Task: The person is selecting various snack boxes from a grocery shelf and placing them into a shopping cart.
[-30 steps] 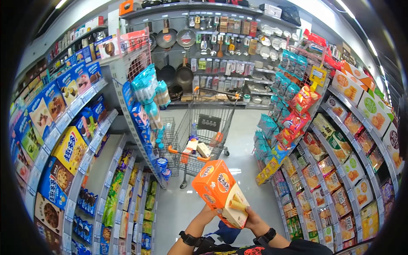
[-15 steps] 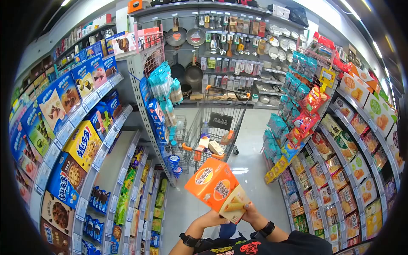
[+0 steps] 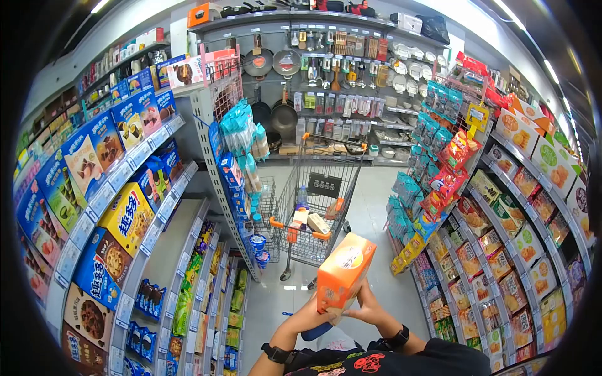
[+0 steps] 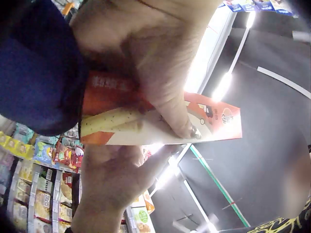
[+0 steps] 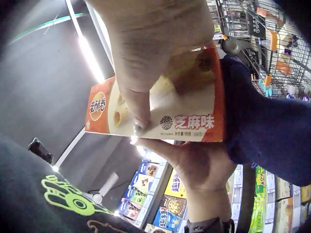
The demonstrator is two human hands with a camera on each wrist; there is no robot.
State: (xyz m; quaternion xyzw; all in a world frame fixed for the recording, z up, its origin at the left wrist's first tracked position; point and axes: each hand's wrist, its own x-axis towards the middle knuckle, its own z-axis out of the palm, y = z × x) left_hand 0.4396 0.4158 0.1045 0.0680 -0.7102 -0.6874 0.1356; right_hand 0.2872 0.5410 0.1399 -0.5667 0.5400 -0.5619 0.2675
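Observation:
In the head view, an orange egg roll box (image 3: 342, 282) is held up in front of the body between both hands. My left hand (image 3: 308, 317) grips its lower left, and my right hand (image 3: 370, 307) its lower right. Pictures of rolls cover the box's cream panel (image 4: 160, 125) in the left wrist view, where the left thumb presses on it. The right wrist view shows another printed face of the box (image 5: 194, 97), with the right thumb across it and the left hand (image 5: 201, 165) at its opposite edge.
Ahead stands a shopping cart (image 3: 320, 207) with a few packages inside. Snack shelves line the left (image 3: 116, 182) and right (image 3: 501, 250) sides. Hanging bags (image 3: 235, 138) jut out at the left shelf end, red chip bags (image 3: 454, 153) at the right. Pans (image 3: 284, 116) and utensils hang behind.
The egg roll box has been turned in the hands: its roll picture faced up before, now its orange side and top show. It has also shifted to the right, with both hands still holding it.

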